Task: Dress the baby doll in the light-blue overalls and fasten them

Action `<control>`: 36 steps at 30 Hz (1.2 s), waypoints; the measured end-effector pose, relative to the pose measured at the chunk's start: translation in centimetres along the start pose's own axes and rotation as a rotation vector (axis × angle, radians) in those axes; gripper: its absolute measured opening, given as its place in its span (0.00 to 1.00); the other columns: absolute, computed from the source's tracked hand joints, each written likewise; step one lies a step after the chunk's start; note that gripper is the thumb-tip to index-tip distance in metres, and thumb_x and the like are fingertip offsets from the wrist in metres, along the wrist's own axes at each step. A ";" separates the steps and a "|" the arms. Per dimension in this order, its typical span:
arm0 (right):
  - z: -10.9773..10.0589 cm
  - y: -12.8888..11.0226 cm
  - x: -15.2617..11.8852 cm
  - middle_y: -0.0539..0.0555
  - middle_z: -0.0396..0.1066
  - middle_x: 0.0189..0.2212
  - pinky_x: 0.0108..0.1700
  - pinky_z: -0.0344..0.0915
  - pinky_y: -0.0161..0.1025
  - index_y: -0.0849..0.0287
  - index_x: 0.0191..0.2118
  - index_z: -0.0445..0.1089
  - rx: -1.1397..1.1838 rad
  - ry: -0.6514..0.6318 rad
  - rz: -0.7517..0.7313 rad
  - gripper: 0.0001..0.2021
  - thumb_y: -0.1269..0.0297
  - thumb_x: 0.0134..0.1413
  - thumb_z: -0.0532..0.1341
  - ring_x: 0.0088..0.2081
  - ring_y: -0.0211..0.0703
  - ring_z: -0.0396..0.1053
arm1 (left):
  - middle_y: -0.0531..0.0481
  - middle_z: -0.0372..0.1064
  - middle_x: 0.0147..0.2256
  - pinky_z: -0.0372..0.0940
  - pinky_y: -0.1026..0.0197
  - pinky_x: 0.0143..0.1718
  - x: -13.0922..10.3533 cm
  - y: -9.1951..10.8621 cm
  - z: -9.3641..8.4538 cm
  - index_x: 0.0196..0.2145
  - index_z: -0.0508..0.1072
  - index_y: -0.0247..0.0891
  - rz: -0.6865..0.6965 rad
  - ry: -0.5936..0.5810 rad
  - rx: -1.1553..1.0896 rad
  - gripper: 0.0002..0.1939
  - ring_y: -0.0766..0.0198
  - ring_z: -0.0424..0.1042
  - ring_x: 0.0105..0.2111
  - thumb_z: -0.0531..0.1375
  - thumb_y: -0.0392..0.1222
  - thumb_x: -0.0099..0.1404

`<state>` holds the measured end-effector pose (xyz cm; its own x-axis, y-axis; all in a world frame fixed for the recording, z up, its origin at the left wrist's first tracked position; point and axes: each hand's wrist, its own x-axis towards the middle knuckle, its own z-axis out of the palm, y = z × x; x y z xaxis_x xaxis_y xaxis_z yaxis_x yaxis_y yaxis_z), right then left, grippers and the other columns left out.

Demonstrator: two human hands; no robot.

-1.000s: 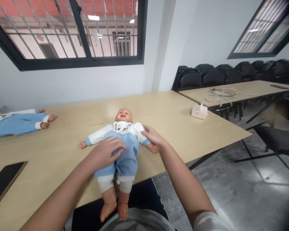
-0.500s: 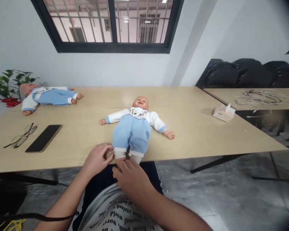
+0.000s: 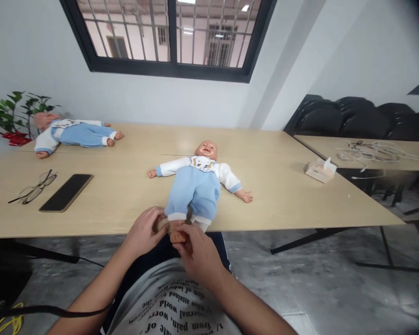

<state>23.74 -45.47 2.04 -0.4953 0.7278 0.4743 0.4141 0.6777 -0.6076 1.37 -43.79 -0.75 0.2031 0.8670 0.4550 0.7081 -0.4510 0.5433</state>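
Note:
A baby doll [image 3: 194, 188] in light blue trousers and a white top lies face up on the table, arms spread, feet toward me. My right hand [image 3: 198, 251] pinches the doll's bare foot [image 3: 177, 234] at the table edge, thumb below and fingers over its side. Curled against the same lower leg is my left hand [image 3: 148, 232], its thumb by the ankle and its fingertips partly hidden at the white trouser cuff [image 3: 177, 217]. The doll's other foot is mostly hidden behind my right hand.
A second doll [image 3: 82, 133] lies at the back left by a potted plant [image 3: 16, 109]. Glasses [image 3: 35, 188] and a phone [image 3: 66, 192] lie at the left. A tissue box [image 3: 320, 170] stands at the right; cables [image 3: 368, 151] lie on another table [image 3: 316, 144].
My right hand has shifted slightly right along the foot, so its toes now show. The white cuff sits higher and more ankle is bare. My left hand stays at the leg.

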 end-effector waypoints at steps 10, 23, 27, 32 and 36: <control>0.6 0.1 0.9 0.55 0.77 0.40 0.60 0.63 0.52 0.55 0.50 0.68 -0.232 0.003 -0.057 0.10 0.67 0.65 0.63 0.42 0.48 0.73 | 0.51 0.67 0.28 0.61 0.55 0.37 -1.0 0.8 2.0 0.29 0.66 0.41 -0.010 0.035 0.112 0.11 0.58 0.67 0.32 0.57 0.42 0.71; -3.8 4.8 -0.5 0.57 0.76 0.36 0.42 0.63 0.46 0.57 0.43 0.73 -0.443 0.093 -0.118 0.06 0.66 0.68 0.59 0.38 0.49 0.68 | 0.47 0.76 0.42 0.63 0.49 0.48 -1.0 2.6 -0.4 0.44 0.74 0.44 0.102 0.095 0.217 0.06 0.52 0.71 0.44 0.60 0.42 0.71; -4.3 6.5 -0.4 0.56 0.75 0.33 0.39 0.59 0.44 0.58 0.39 0.73 -0.552 0.058 -0.121 0.07 0.66 0.69 0.58 0.35 0.48 0.67 | 0.48 0.76 0.48 0.62 0.49 0.51 0.4 5.2 0.1 0.55 0.72 0.47 0.483 -0.268 0.232 0.19 0.53 0.71 0.47 0.65 0.51 0.68; -3.2 5.7 -0.7 0.54 0.72 0.30 0.37 0.57 0.43 0.58 0.37 0.71 -0.533 0.081 -0.119 0.10 0.70 0.70 0.55 0.33 0.47 0.65 | 0.51 0.76 0.42 0.62 0.51 0.48 1.2 5.9 2.2 0.50 0.73 0.43 0.607 -0.314 0.325 0.12 0.57 0.70 0.42 0.65 0.42 0.70; -2.2 5.3 -2.0 0.53 0.71 0.30 0.36 0.57 0.42 0.57 0.36 0.68 -0.422 -0.008 -0.157 0.09 0.72 0.70 0.54 0.32 0.45 0.64 | 0.52 0.76 0.37 0.63 0.52 0.45 0.9 5.1 3.2 0.43 0.74 0.40 0.623 -0.180 0.281 0.06 0.58 0.70 0.39 0.64 0.43 0.71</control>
<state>28.61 -43.08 -0.68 -0.5819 0.6132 0.5343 0.6078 0.7644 -0.2153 7.29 -44.60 0.15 0.7186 0.4981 0.4853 0.5670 -0.8237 0.0058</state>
